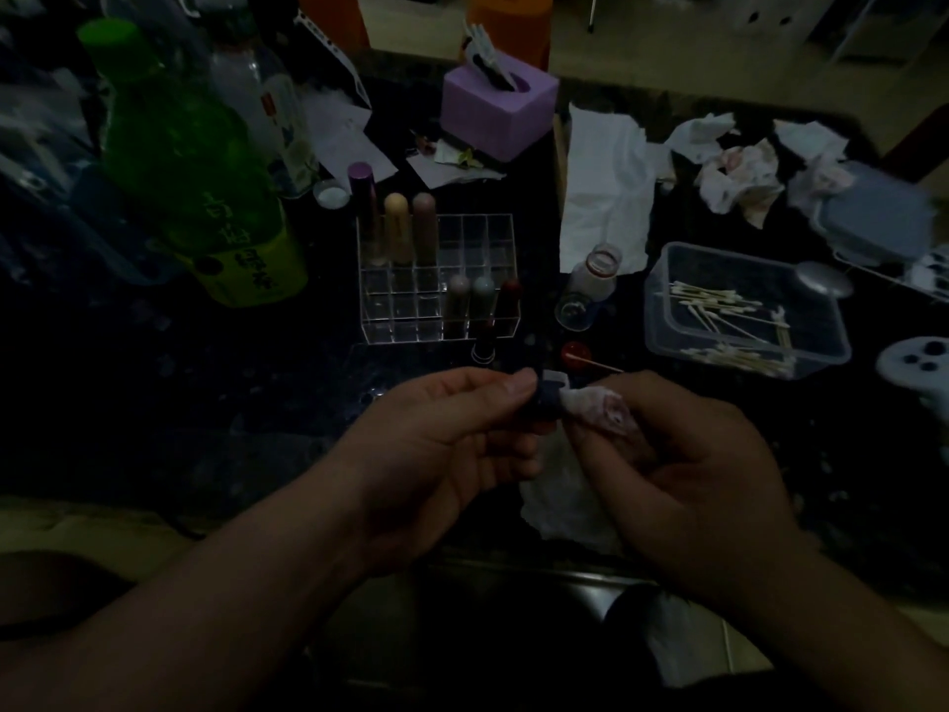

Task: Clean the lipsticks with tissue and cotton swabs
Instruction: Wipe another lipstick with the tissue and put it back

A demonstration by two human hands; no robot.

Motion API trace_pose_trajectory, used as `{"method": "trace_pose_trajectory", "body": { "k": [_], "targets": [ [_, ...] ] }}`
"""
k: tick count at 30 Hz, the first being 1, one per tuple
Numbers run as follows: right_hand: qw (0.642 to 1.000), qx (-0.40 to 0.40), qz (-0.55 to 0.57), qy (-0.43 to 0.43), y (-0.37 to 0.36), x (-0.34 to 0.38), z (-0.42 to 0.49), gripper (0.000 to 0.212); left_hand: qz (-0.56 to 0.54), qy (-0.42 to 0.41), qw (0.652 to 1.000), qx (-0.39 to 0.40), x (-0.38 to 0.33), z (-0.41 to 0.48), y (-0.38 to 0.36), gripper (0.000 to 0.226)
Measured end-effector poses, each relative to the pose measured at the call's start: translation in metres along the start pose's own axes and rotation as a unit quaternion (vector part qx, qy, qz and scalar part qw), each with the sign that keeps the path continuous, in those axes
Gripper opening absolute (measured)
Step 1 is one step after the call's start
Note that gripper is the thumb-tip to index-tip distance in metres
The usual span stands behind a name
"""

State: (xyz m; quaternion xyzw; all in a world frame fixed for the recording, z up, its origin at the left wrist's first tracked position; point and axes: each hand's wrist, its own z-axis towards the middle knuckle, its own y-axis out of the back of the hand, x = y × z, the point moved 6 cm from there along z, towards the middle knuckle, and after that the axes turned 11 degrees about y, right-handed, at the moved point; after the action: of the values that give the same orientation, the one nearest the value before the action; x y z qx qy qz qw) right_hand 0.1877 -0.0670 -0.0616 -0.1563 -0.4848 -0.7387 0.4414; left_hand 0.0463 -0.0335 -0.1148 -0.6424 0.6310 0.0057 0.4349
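Head: lipstick (540,401) between left fingers (516,390)

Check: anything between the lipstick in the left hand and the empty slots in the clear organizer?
One dark tube sits at the front edge of the organizer, between it and the held lipstick. Front-left slots look unblocked.

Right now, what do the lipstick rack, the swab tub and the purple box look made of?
Lipstick rack: clear hard plastic, probably acrylic; glossy, see-through cell walls. Swab tub: translucent plastic; its cloudy wall lets the swabs show. Purple box: matte, with rounded edges; perhaps silicone or soft plastic.
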Motion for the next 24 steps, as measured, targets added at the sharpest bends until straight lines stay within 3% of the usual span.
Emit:
{"method": "trace_pose_trajectory", "body": {
  "k": [8,12,16,19,22,24],
  "targets": [
    [0.999,-0.017,-0.033,0.034,-0.001,0.002,0.000,0.017,0.027,0.018,0.999,-0.004,0.001,-0.003,-0.001,0.042],
    [1.000,-0.019,0.011,0.016,-0.005,0.000,-0.004,0.026,0.000,0.030,0.999,0.009,0.002,-0.005,-0.003,0.048],
    [0.986,-0.010,0.155,-0.053,-0.015,0.003,-0.008,0.024,-0.017,0.017,0.999,0.025,0.000,-0.007,-0.004,0.024],
    [0.972,-0.030,0.189,-0.135,-0.022,-0.006,-0.013,0.021,-0.005,-0.046,0.999,0.001,-0.002,-0.007,0.000,0.014],
    [0.928,-0.025,0.276,-0.249,-0.031,-0.012,-0.015,0.017,0.076,-0.149,0.984,-0.065,-0.006,-0.010,0.006,0.019],
    [0.836,-0.023,0.424,-0.347,-0.040,-0.014,-0.021,0.019,0.192,-0.235,0.947,-0.104,-0.012,-0.017,0.007,0.023]
  ]
}}
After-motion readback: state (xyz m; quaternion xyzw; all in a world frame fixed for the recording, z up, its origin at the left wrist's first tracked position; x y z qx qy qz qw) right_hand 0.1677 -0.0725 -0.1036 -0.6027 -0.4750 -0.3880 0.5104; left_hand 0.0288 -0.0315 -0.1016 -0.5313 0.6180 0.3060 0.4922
